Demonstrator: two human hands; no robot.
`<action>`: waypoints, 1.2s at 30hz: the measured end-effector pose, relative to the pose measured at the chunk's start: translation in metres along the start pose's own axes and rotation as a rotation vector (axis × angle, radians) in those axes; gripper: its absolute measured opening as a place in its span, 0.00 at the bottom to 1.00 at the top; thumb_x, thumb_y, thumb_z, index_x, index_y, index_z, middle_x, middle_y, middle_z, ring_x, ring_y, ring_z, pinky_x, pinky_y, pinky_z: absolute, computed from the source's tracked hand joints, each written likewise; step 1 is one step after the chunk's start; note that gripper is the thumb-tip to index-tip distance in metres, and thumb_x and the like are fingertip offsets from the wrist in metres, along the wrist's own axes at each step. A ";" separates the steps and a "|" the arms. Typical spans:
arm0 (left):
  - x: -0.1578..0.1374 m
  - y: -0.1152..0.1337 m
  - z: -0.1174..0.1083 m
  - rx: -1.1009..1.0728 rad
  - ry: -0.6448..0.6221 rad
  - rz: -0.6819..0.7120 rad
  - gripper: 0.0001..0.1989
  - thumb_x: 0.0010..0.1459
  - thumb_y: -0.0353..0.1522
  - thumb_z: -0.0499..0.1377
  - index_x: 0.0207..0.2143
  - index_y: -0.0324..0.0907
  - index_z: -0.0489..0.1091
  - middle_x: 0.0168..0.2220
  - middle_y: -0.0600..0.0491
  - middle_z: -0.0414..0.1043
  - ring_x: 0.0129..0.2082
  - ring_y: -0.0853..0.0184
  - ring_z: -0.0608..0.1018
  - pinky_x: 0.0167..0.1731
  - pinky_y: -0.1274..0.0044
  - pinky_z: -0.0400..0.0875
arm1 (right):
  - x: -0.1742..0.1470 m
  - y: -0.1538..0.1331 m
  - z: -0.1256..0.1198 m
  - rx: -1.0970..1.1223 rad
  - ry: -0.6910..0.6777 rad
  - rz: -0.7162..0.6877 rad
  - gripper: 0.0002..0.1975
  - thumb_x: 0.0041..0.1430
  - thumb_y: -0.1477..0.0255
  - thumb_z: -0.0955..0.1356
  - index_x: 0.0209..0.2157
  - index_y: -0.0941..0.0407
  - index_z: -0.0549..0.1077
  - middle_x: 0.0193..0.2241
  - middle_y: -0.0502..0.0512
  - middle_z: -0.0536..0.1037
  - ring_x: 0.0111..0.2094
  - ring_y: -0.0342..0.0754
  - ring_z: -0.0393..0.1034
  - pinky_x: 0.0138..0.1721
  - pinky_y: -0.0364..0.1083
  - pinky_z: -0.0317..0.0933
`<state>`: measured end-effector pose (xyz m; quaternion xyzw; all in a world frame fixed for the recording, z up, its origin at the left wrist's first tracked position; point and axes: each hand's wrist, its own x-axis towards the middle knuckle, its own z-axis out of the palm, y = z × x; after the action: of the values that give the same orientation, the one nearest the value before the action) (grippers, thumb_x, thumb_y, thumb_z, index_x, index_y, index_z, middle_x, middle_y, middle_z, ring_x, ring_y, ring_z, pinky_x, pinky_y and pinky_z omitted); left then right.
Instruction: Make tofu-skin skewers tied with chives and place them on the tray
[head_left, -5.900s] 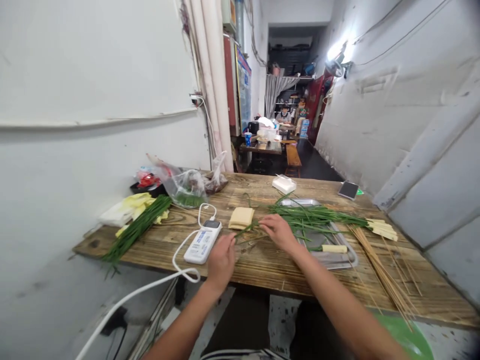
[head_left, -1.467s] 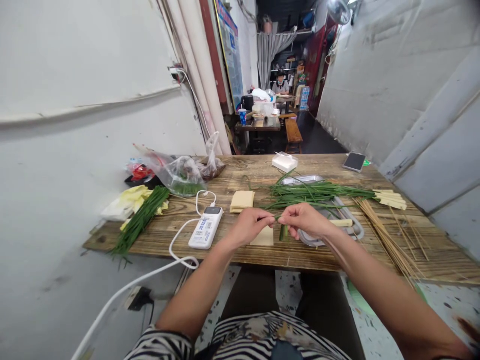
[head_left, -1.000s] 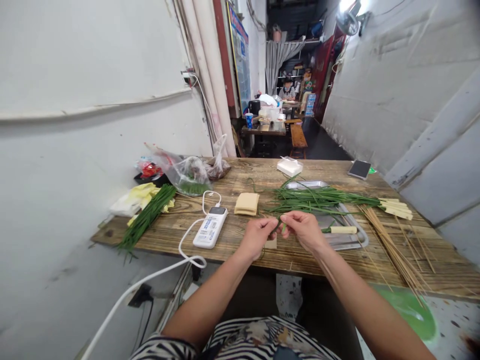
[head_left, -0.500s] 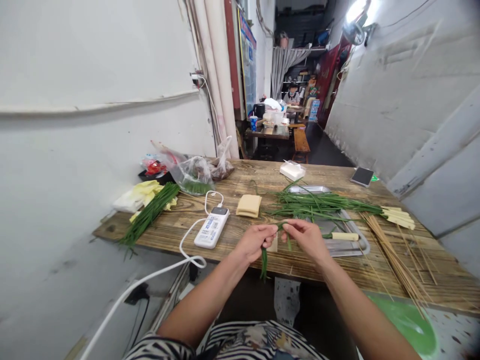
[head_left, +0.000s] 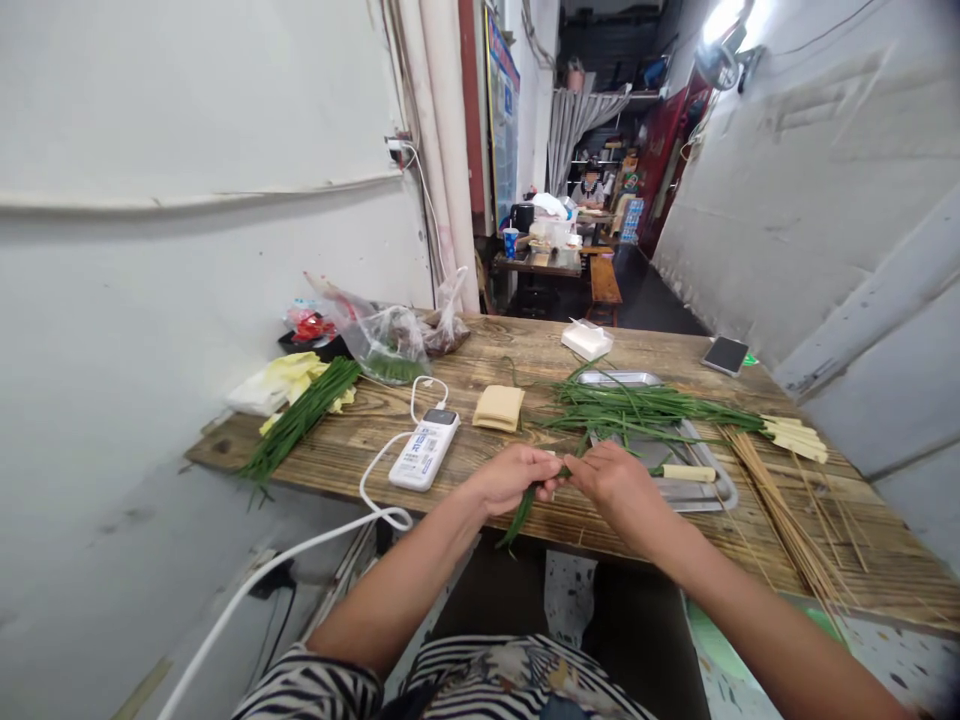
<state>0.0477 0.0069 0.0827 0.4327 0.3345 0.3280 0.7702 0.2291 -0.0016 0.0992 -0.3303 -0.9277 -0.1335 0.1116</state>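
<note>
My left hand (head_left: 519, 474) is closed around a small bunch of green chives (head_left: 517, 522), whose ends hang down over the table's front edge. My right hand (head_left: 613, 478) meets it at the fingertips, pinching the same chives, with its back turned up. A pale sliver shows between the hands, mostly hidden by the fingers. Just beyond them lies a stack of square, tan bean curd sheets (head_left: 498, 408). To the right, more chives (head_left: 637, 408) lie across a metal tray (head_left: 724, 492), beside a pale wrapped roll (head_left: 688, 473) with green at one end.
Bamboo skewers (head_left: 784, 520) and several pale rolls (head_left: 795, 438) lie at the right. A white power bank (head_left: 424, 450) with a cable sits left. Farther left are chives (head_left: 304, 418) and plastic bags (head_left: 394, 340). A phone (head_left: 724, 355) and white box (head_left: 587, 340) stand behind.
My right hand has rolled over so its back faces up, and its fingers have closed in against the left. The hanging chive ends have swung slightly left.
</note>
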 end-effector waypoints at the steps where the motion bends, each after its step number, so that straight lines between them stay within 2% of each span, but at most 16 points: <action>1: -0.001 0.000 0.000 -0.022 -0.016 0.001 0.22 0.40 0.42 0.71 0.27 0.31 0.74 0.21 0.55 0.66 0.22 0.78 0.66 0.22 0.83 0.57 | -0.001 0.000 -0.001 0.008 -0.011 0.018 0.07 0.62 0.80 0.63 0.34 0.59 0.73 0.25 0.54 0.76 0.28 0.46 0.66 0.35 0.45 0.55; 3: -0.003 -0.002 -0.002 -0.042 -0.004 0.019 0.21 0.41 0.40 0.71 0.30 0.30 0.75 0.23 0.54 0.67 0.22 0.78 0.67 0.23 0.83 0.59 | -0.002 -0.001 -0.004 0.005 -0.024 0.048 0.07 0.62 0.80 0.63 0.35 0.60 0.73 0.26 0.55 0.76 0.29 0.46 0.68 0.35 0.45 0.55; 6: -0.001 -0.007 -0.004 -0.063 0.115 0.052 0.18 0.42 0.36 0.72 0.31 0.30 0.76 0.22 0.53 0.69 0.21 0.78 0.67 0.24 0.83 0.61 | -0.001 -0.002 -0.008 0.021 -0.033 0.085 0.07 0.60 0.81 0.63 0.33 0.60 0.74 0.25 0.56 0.76 0.29 0.47 0.68 0.34 0.45 0.55; 9: 0.000 -0.010 -0.006 -0.121 0.204 0.038 0.15 0.45 0.32 0.71 0.33 0.30 0.77 0.23 0.52 0.71 0.22 0.77 0.69 0.26 0.83 0.65 | 0.000 0.001 -0.009 0.129 -0.024 0.140 0.10 0.62 0.78 0.63 0.29 0.58 0.74 0.23 0.54 0.76 0.27 0.46 0.68 0.32 0.44 0.55; 14: -0.004 -0.009 -0.006 -0.179 0.240 0.042 0.16 0.45 0.31 0.71 0.37 0.32 0.77 0.28 0.48 0.75 0.27 0.75 0.74 0.31 0.84 0.70 | -0.006 0.010 0.000 0.379 0.104 0.284 0.13 0.63 0.72 0.62 0.28 0.56 0.76 0.24 0.54 0.78 0.26 0.46 0.71 0.28 0.42 0.55; 17: -0.006 -0.010 -0.004 -0.060 0.234 0.088 0.17 0.43 0.38 0.71 0.29 0.32 0.76 0.26 0.49 0.75 0.24 0.73 0.74 0.28 0.82 0.70 | -0.008 0.011 0.005 0.541 0.142 0.373 0.13 0.61 0.71 0.62 0.28 0.55 0.77 0.25 0.53 0.79 0.26 0.46 0.72 0.28 0.42 0.57; 19: -0.006 -0.011 -0.003 0.088 0.242 0.166 0.18 0.46 0.42 0.68 0.25 0.33 0.75 0.23 0.50 0.74 0.23 0.72 0.73 0.27 0.80 0.70 | -0.007 0.009 0.006 0.650 0.155 0.441 0.14 0.60 0.69 0.63 0.27 0.55 0.77 0.24 0.52 0.79 0.25 0.46 0.71 0.27 0.41 0.58; 23: -0.005 -0.012 -0.002 0.513 0.342 0.474 0.18 0.56 0.42 0.59 0.27 0.35 0.77 0.25 0.50 0.75 0.27 0.69 0.74 0.32 0.78 0.68 | -0.003 0.000 0.011 0.857 0.187 0.572 0.17 0.58 0.64 0.63 0.22 0.55 0.76 0.22 0.50 0.78 0.24 0.46 0.69 0.27 0.41 0.58; 25: -0.003 -0.015 -0.001 0.653 0.403 0.583 0.18 0.59 0.41 0.56 0.28 0.37 0.77 0.27 0.50 0.75 0.30 0.67 0.75 0.34 0.78 0.68 | 0.000 -0.007 0.016 0.976 0.214 0.639 0.18 0.57 0.62 0.64 0.21 0.56 0.76 0.21 0.50 0.77 0.24 0.46 0.69 0.27 0.42 0.59; 27: 0.000 -0.018 0.001 0.684 0.439 0.606 0.19 0.61 0.41 0.54 0.29 0.37 0.77 0.28 0.51 0.75 0.31 0.67 0.75 0.35 0.78 0.68 | 0.004 -0.015 0.022 1.094 0.269 0.707 0.17 0.55 0.60 0.65 0.23 0.57 0.77 0.21 0.51 0.78 0.25 0.47 0.70 0.29 0.42 0.62; 31: 0.005 -0.022 0.005 0.611 0.440 0.552 0.18 0.62 0.41 0.53 0.37 0.39 0.77 0.30 0.51 0.76 0.30 0.67 0.76 0.34 0.78 0.70 | 0.010 -0.033 0.039 1.237 0.418 0.807 0.16 0.55 0.59 0.66 0.29 0.57 0.80 0.26 0.52 0.80 0.31 0.51 0.74 0.35 0.46 0.66; 33: 0.006 -0.023 0.007 0.636 0.464 0.553 0.17 0.61 0.40 0.53 0.39 0.39 0.77 0.33 0.50 0.78 0.34 0.64 0.77 0.37 0.76 0.70 | 0.012 -0.041 0.047 1.215 0.471 0.829 0.17 0.56 0.60 0.65 0.34 0.56 0.80 0.28 0.53 0.81 0.34 0.52 0.74 0.37 0.48 0.67; 36: 0.004 -0.023 0.011 0.729 0.502 0.575 0.15 0.60 0.38 0.54 0.38 0.40 0.77 0.37 0.48 0.78 0.40 0.62 0.78 0.44 0.74 0.69 | 0.012 -0.049 0.055 1.037 0.513 0.813 0.16 0.60 0.63 0.63 0.37 0.56 0.79 0.30 0.54 0.80 0.33 0.51 0.74 0.38 0.48 0.67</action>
<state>0.0643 -0.0041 0.0660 0.6548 0.4688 0.4822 0.3449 0.1820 -0.0130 0.0426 -0.5129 -0.6193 0.3044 0.5106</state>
